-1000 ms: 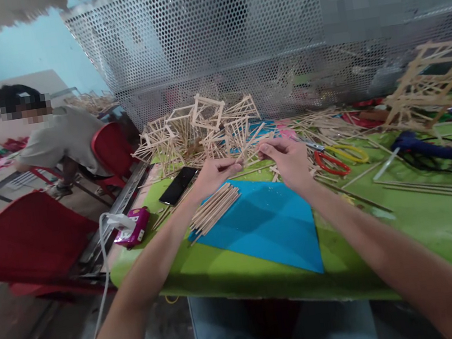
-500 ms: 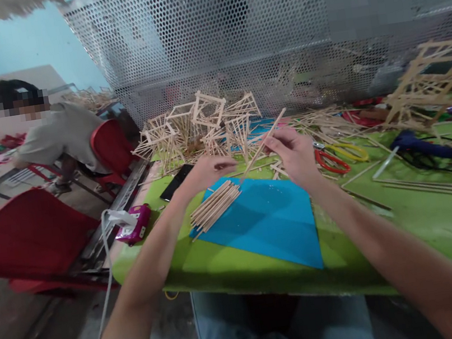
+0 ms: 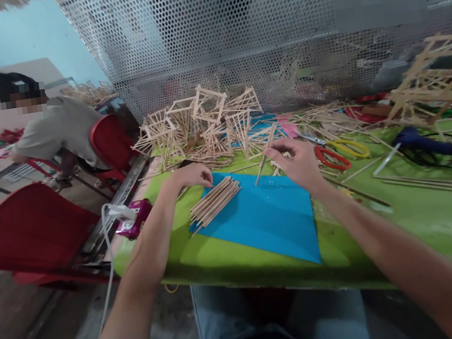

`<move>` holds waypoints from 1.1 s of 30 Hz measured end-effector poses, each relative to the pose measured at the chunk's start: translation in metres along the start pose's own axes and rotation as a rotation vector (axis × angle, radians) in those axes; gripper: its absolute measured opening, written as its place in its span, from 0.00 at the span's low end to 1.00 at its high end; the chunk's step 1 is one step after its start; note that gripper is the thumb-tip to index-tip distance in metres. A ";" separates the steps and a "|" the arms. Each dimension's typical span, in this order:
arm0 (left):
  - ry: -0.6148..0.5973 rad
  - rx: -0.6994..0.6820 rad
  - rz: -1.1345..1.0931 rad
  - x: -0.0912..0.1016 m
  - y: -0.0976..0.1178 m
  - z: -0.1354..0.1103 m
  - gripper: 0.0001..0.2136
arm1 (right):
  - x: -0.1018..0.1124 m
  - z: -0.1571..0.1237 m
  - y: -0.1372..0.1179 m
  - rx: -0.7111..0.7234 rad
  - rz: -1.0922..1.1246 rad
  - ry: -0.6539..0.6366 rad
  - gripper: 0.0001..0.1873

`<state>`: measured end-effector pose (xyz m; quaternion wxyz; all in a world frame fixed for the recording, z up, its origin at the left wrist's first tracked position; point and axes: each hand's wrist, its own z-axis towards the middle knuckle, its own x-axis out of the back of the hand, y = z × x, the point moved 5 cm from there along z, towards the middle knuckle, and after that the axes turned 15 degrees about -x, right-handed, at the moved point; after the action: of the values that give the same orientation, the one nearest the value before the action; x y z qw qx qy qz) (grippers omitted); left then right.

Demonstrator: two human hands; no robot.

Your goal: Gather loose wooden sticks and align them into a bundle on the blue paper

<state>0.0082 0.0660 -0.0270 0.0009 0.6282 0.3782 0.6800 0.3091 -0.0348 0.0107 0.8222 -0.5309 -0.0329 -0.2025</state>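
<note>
My right hand [image 3: 296, 162] pinches a thin wooden stick [image 3: 262, 170], which slants with its lower end over the blue sheet [image 3: 276, 218]. My left hand [image 3: 193, 175] is at the sheet's upper left corner, fingers curled together and pointing down; what they hold, if anything, is hidden. Just below it, a bundle of wooden sticks [image 3: 216, 202] lies slantwise on the left part of the sheet. A dark phone [image 3: 185, 163] is mostly hidden behind my left hand.
Glued stick frames [image 3: 209, 112] pile up at the back by a perforated metal screen [image 3: 206, 36]. Scissors [image 3: 332, 156] and a blue glue gun [image 3: 423, 143] lie rightward on the green table [image 3: 430, 229]. A purple power socket [image 3: 134, 220] sits left; a person [image 3: 59, 132] sits beyond.
My left hand has moved left and down, away from the stick, to the bundle's upper end. The stick in my right hand has tilted more upright.
</note>
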 end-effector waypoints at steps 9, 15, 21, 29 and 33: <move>0.396 0.259 0.418 0.021 0.013 -0.006 0.14 | 0.004 -0.004 -0.008 0.086 -0.079 0.061 0.08; 0.774 -0.057 0.247 0.019 0.090 0.008 0.18 | 0.006 -0.009 -0.019 0.040 0.040 0.086 0.06; 0.560 -0.386 -0.262 -0.026 0.150 0.033 0.24 | -0.007 -0.020 -0.030 -0.004 0.175 -0.031 0.05; 0.572 -0.371 -0.017 -0.031 0.143 0.036 0.22 | 0.002 -0.013 -0.022 -0.006 0.232 0.010 0.07; 0.516 -0.369 0.004 -0.023 0.138 0.032 0.20 | 0.015 -0.005 -0.019 0.032 0.216 0.029 0.07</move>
<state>0.1055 -0.0268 0.0224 0.0176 0.4250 0.2347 0.8741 0.3150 -0.0500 0.0287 0.8481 -0.5150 0.0334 -0.1197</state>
